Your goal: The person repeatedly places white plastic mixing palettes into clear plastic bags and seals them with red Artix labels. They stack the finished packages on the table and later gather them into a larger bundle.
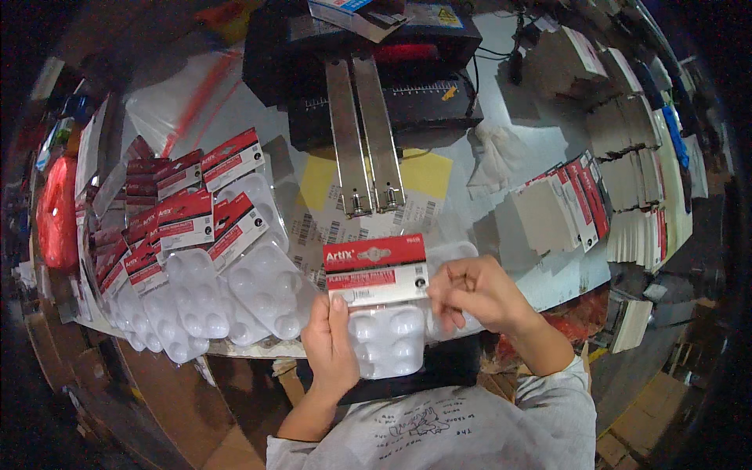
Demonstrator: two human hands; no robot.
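Item: mixing palette (386,341), white plastic, with round wells, under a red, black and white header card (376,274). Place: in front of the twin-arm machine (374,117), just short of the tips of its metal arms, card end toward them.

Left hand (330,345): grip closed on the card's lower left corner and the palette's edge, thumb on top.

Right hand (478,294): fingers curled, grip partly closed, tips at the card's right edge; whether they pinch it or only rest there, cannot tell.

Finished lot, as judged: overlapping heap of carded palettes (188,227), left of the machine, headers uppermost; count uncertain.

Remaining stock, as judged: fanned header cards (583,200), right of the machine, and taller card stacks (627,172) farther right, apparently unused. Further white palettes (454,252) lie right of the machine's arm tips, partly hidden by the right hand.

Progress: a sizeable share appears done, plenty of cards left. The piece in hand has its card in place; whether fastened, cannot tell.

Also listed: yellow sheet (427,174) beneath the machine's arms; barcode labels (313,233) before them; crumpled pale cloth (493,160), right of the machine; grey desk (501,90) under all.
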